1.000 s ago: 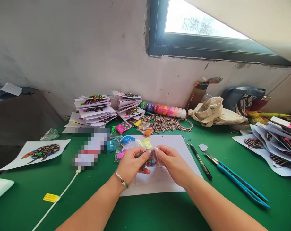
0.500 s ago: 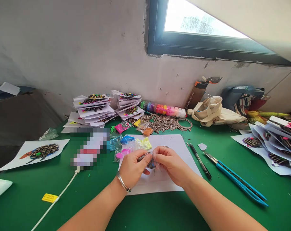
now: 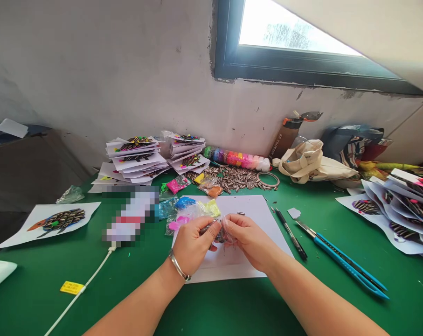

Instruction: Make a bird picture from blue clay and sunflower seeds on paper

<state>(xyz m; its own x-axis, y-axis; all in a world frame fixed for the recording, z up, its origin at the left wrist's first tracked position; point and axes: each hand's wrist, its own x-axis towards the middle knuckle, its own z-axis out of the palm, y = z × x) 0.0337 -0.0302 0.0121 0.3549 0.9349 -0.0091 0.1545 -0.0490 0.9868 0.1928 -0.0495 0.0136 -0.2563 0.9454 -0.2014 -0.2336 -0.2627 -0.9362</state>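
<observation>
Both hands meet over a white sheet of paper point(image 3: 258, 224) on the green table. My left hand point(image 3: 194, 240), with a silver bracelet at the wrist, is closed on a small clear plastic bag point(image 3: 225, 233) with something dark in it. My right hand point(image 3: 248, 235) pinches the bag's other side. Fingers cover most of the contents. Just beyond the left hand lie packets of blue clay point(image 3: 185, 202), yellow clay point(image 3: 212, 208) and pink clay point(image 3: 178, 223). A single sunflower seed point(image 3: 241, 213) rests on the paper past my right fingers.
Right of the paper lie a black pen point(image 3: 291, 235) and a blue utility knife point(image 3: 344, 261), blade out. Sunflower seeds point(image 3: 237, 179) are heaped at the back. Stacked seed pictures point(image 3: 137, 161) stand back left, more seed pictures point(image 3: 403, 210) at right. A white cable point(image 3: 92, 278) crosses the left.
My right hand has shifted slightly, and more of the clear plastic shows between the hands. My left hand keeps its grip in nearly the same place.
</observation>
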